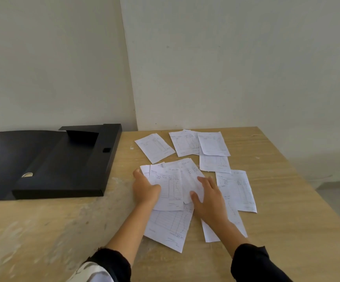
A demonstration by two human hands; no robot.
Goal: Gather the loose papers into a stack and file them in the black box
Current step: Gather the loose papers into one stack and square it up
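Left hand [144, 187] is pinching the small bundle of slips [170, 185]; right hand [207, 195] is lying spread, flat on it. Loose slips [213, 146] are lying beyond, nearer the right; the open black box [63, 159] is sitting left.

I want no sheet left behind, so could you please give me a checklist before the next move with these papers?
1. Black box open: ok.
2. Left hand holding the gathered bundle: ok.
3. Right hand on the papers: ok.
4. All sheets gathered: not ok; far sheets lie loose.
5. Bundle edges squared: not ok, fanned.
6. Sheet count: cannot tell.
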